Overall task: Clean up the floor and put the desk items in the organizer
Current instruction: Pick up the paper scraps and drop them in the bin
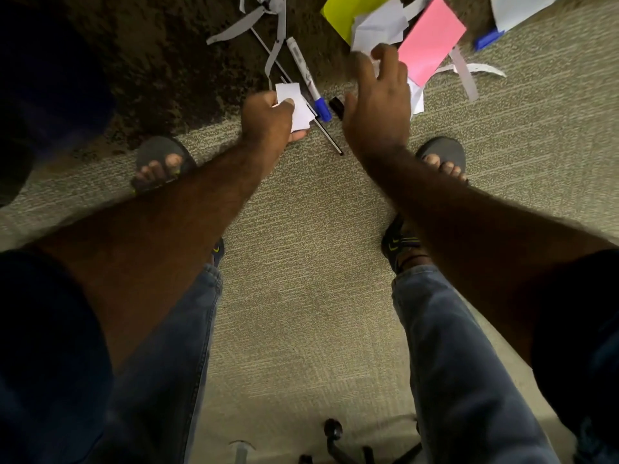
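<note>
My left hand (271, 118) is closed on a small white paper scrap (294, 102) just above the carpet. My right hand (378, 105) reaches forward with fingers spread over crumpled white paper (378, 26), holding nothing. A pink sheet (432, 41) and a yellow sheet (348, 10) lie beyond it. Between my hands rest a white marker with a blue cap (306, 78), a thin black pen (326, 133) and a small black cap (336, 105). Grey paper strips (278, 45) trail across the dark rug.
Both my sandalled feet (160, 162) stand on the beige carpet (301, 262). More white strips (469, 73), a white sheet (519, 8) and a blue object (489, 39) lie at the far right. A chair base with a castor (333, 430) shows at the bottom edge.
</note>
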A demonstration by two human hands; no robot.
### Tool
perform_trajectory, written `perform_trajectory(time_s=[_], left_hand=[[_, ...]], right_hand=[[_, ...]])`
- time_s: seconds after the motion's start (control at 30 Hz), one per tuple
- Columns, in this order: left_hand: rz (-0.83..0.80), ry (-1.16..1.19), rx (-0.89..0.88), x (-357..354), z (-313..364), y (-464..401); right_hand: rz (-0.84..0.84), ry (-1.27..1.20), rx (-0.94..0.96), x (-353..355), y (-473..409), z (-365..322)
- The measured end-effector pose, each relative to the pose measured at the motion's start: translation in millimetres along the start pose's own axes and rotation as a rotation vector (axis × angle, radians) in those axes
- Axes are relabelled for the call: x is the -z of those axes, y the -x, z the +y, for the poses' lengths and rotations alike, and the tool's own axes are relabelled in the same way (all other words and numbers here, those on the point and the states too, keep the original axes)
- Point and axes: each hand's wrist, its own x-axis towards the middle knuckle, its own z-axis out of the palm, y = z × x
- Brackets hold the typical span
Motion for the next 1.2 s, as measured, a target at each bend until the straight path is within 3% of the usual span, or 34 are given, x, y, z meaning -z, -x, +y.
perform_trajectory(time_s=[0.37, 0.53, 0.73, 1.2], left_hand=[[-0.002, 0.039, -0.012, 5, 8, -2], [0.027, 0.062, 0.021, 1, 2, 3], [0.027, 0.056, 0.033, 0, 0, 6], [0.056, 0.056, -0.005, 10, 11, -13]], right_hand=[[-0.133, -0.04, -0.039, -2, -38, 16], [-0.088, -0.077, 0.006, 7, -36, 15], [-0.051, 0.06, 0.082, 22, -48, 25], [-0.112, -0.096, -0.066, 26, -86, 22]])
